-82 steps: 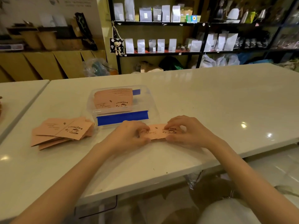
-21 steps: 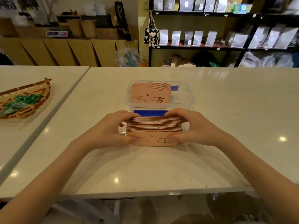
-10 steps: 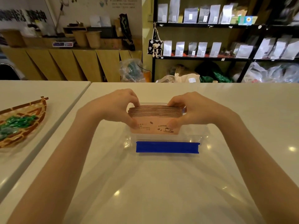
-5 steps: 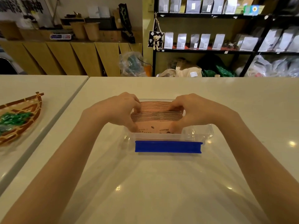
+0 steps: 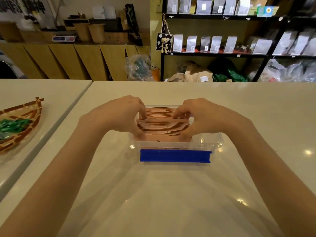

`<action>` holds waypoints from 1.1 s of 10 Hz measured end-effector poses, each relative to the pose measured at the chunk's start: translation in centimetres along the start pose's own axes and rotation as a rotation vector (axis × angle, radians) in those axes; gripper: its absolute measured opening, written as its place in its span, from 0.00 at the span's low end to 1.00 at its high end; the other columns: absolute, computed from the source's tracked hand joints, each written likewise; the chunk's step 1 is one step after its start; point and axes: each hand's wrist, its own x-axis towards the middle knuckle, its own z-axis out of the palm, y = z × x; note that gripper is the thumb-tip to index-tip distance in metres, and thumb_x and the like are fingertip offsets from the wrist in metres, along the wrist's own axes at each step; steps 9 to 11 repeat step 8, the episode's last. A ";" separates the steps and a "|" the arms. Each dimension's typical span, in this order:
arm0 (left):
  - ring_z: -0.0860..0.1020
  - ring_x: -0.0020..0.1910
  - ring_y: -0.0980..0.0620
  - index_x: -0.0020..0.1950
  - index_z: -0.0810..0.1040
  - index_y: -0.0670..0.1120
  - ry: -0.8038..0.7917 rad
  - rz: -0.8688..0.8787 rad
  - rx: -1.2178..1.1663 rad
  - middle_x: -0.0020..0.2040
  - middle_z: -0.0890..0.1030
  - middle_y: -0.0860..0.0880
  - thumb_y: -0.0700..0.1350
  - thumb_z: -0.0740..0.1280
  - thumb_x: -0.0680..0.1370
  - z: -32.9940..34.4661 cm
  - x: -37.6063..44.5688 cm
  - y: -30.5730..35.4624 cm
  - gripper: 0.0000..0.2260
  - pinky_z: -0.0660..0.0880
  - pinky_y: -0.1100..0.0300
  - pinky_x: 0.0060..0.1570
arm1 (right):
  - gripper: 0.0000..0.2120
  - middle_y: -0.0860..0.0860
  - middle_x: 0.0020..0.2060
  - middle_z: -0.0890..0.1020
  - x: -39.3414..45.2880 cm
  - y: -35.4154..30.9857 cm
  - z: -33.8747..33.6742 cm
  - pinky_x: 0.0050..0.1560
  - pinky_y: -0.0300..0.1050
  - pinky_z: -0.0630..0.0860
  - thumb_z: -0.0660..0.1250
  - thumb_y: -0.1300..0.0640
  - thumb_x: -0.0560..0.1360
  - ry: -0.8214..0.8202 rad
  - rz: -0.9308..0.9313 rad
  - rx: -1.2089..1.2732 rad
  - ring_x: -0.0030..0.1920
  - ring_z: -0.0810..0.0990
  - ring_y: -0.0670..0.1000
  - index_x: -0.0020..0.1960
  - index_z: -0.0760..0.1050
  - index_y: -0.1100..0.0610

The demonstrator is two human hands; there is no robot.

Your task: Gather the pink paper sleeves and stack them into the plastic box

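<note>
Woven basket (image 5: 20, 124) well left of plastic box (image 5: 206, 142), apart.

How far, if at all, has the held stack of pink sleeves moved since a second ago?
Yes. The held stack of pink sleeves has gone down into the plastic box, its lower edge now below the near rim, behind the blue clip.
</note>
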 end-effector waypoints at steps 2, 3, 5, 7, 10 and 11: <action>0.69 0.61 0.50 0.61 0.74 0.51 0.004 -0.015 0.032 0.63 0.73 0.50 0.52 0.72 0.67 0.1 0.1 0.2 0.23 0.67 0.55 0.60 | 0.25 0.44 0.48 0.73 0.0 0.1 0.4 0.50 0.39 0.70 0.71 0.49 0.67 0.008 -0.016 -0.044 0.47 0.72 0.45 0.63 0.72 0.50; 0.69 0.60 0.50 0.61 0.74 0.51 0.001 -0.025 0.044 0.62 0.73 0.50 0.53 0.72 0.67 0.1 0.0 0.2 0.24 0.68 0.54 0.60 | 0.24 0.48 0.54 0.78 0.0 0.1 0.4 0.50 0.40 0.71 0.72 0.50 0.67 0.026 0.000 -0.057 0.47 0.74 0.46 0.62 0.73 0.50; 0.72 0.57 0.50 0.57 0.76 0.50 0.028 -0.073 0.111 0.59 0.75 0.49 0.55 0.72 0.66 0.3 0.2 0.0 0.22 0.72 0.55 0.55 | 0.24 0.49 0.56 0.76 0.0 0.0 0.7 0.54 0.44 0.74 0.70 0.47 0.68 0.005 0.032 -0.088 0.48 0.72 0.47 0.62 0.72 0.51; 0.71 0.55 0.53 0.56 0.77 0.51 0.107 0.039 -0.021 0.59 0.76 0.51 0.50 0.63 0.74 -1.1 -1.1 -0.3 0.11 0.71 0.55 0.57 | 0.22 0.49 0.50 0.79 -1.2 -0.1 -1.4 0.47 0.39 0.74 0.66 0.43 0.69 0.071 0.028 0.034 0.48 0.77 0.48 0.60 0.73 0.52; 0.72 0.50 0.57 0.56 0.76 0.49 0.401 0.092 -0.219 0.54 0.79 0.52 0.47 0.58 0.77 -2.5 -2.6 0.1 0.12 0.69 0.65 0.48 | 0.15 0.46 0.43 0.79 -3.9 -1.1 -3.4 0.42 0.32 0.71 0.64 0.47 0.72 0.338 -0.074 0.140 0.46 0.78 0.45 0.56 0.75 0.50; 0.72 0.50 0.57 0.56 0.76 0.49 0.401 0.092 -0.219 0.54 0.79 0.52 0.47 0.58 0.77 -2.5 -2.6 0.1 0.12 0.69 0.65 0.48 | 0.15 0.46 0.43 0.79 -3.9 -1.1 -3.4 0.42 0.32 0.71 0.64 0.47 0.72 0.338 -0.074 0.140 0.46 0.78 0.45 0.56 0.75 0.50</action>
